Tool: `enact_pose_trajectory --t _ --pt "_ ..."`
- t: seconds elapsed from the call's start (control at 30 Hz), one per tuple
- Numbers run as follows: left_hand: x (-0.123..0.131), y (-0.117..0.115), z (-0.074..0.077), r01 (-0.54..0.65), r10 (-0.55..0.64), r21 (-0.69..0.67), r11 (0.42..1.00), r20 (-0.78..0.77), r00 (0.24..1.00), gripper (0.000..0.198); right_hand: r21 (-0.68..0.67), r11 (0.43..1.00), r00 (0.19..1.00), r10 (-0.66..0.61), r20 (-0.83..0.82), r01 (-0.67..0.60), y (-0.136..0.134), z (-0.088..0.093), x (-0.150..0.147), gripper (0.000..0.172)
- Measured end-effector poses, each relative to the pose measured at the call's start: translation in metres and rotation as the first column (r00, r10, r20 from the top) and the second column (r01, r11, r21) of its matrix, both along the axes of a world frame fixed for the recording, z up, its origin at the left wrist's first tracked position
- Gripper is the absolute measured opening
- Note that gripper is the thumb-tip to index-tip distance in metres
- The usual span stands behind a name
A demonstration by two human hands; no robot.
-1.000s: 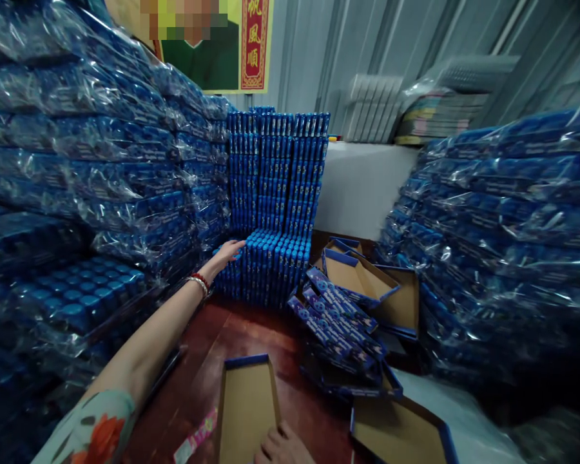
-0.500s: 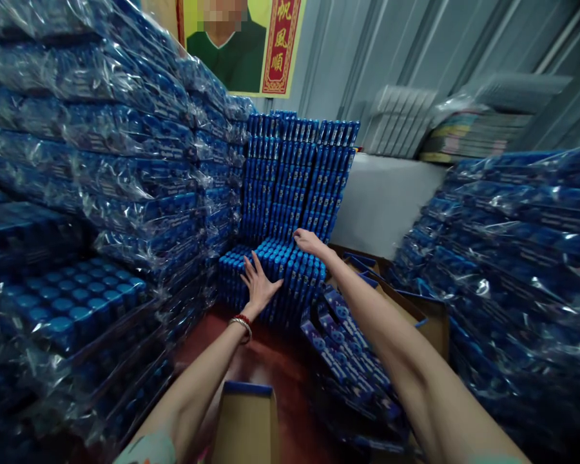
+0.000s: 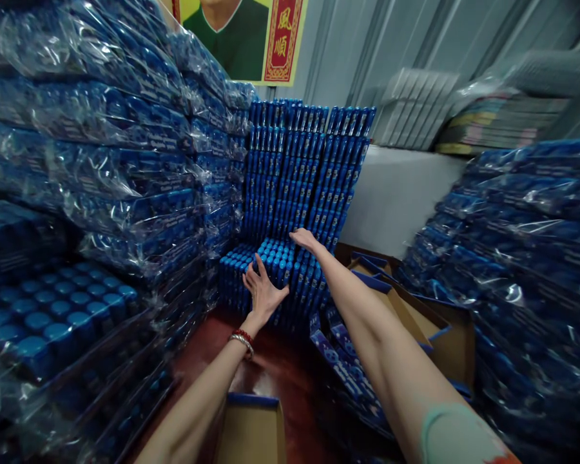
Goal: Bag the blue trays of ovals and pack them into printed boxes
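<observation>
Slim blue capped tubes [image 3: 279, 250] stand upright in a tight block low in front of me. Spread wide, my left hand [image 3: 265, 295] rests at the front of this block, fingers toward its left side and thumb toward its right. A red beaded bracelet and a silver bangle [image 3: 242, 341] circle that wrist. My right hand [image 3: 303, 238] reaches to the back right corner of the block, its fingers curled together and their tips partly hidden. Behind it rises a tall stack of the same tubes [image 3: 294, 174].
Plastic-wrapped packs [image 3: 125, 171] tower on the left, and more wrapped packs [image 3: 526, 258] stand at the right. An open cardboard tray [image 3: 251, 435] lies near me on the red floor [image 3: 294, 380]. Other trays [image 3: 415, 316] and printed blue cartons [image 3: 350, 367] lie beneath my right arm.
The view has tilted down slightly and come closer. Both hands stay at the same block of tubes, my left hand a little lower and further right.
</observation>
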State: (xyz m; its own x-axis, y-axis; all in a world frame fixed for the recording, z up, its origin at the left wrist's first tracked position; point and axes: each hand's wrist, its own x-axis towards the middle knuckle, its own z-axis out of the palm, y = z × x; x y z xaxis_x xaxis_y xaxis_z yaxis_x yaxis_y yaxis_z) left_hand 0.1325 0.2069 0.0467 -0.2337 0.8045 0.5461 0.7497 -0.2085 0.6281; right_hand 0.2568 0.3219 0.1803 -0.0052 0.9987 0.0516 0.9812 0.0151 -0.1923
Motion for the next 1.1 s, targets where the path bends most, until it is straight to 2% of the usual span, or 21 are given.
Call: enact_pose_trajectory --t 0.17,0.3,0.47,0.6,0.73,0.8,0.87,0.93,1.0,1.1 --pt "-0.001 -0.02 -0.002 -0.076 0.076 0.037 0.996 0.012 0.997 0.111 0.003 0.999 0.999 0.045 0.011 -0.045 0.002 -0.005 -0.027 0.057" --pt "-0.007 -0.025 -0.004 -0.094 0.092 0.059 0.994 0.031 0.995 0.11 -0.053 0.991 0.992 0.123 -0.019 -0.124 0.002 -0.017 -0.047 0.057" --pt "-0.016 -0.033 -0.009 -0.024 0.021 0.057 0.998 0.054 0.998 0.113 -0.075 0.987 0.99 0.136 -0.044 -0.139 -0.012 -0.02 -0.059 0.056" --pt "-0.018 -0.058 -0.012 -0.015 0.012 0.023 1.0 0.098 0.995 0.117 -0.074 0.991 0.993 0.105 -0.053 -0.109 -0.034 -0.021 -0.066 0.058" --pt "-0.027 -0.105 -0.013 -0.031 0.025 0.043 0.999 0.127 0.992 0.118 -0.064 0.996 0.997 0.056 -0.059 -0.06 -0.08 -0.023 -0.085 0.06" --pt "-0.035 -0.138 -0.016 -0.041 0.034 0.047 0.998 0.144 0.989 0.12 -0.05 0.998 0.997 0.04 -0.06 -0.043 -0.114 -0.027 -0.097 0.06" --pt "-0.043 -0.178 -0.026 -0.053 0.049 0.022 0.998 0.158 0.986 0.123 -0.031 0.998 0.997 0.046 -0.061 -0.048 -0.155 -0.04 -0.106 0.058" --pt "-0.049 -0.22 -0.044 -0.056 0.061 -0.037 0.998 0.148 0.987 0.122 -0.031 0.998 0.996 0.059 -0.065 -0.061 -0.197 -0.063 -0.111 0.057" --pt "-0.051 -0.259 -0.069 -0.048 0.06 -0.115 0.992 0.111 0.992 0.12 -0.08 0.995 0.996 0.051 -0.079 -0.057 -0.234 -0.095 -0.11 0.057" --pt "-0.051 -0.302 -0.109 -0.042 0.05 -0.213 0.976 0.033 0.998 0.116 -0.168 0.985 0.994 0.015 -0.106 -0.033 -0.274 -0.144 -0.102 0.058"
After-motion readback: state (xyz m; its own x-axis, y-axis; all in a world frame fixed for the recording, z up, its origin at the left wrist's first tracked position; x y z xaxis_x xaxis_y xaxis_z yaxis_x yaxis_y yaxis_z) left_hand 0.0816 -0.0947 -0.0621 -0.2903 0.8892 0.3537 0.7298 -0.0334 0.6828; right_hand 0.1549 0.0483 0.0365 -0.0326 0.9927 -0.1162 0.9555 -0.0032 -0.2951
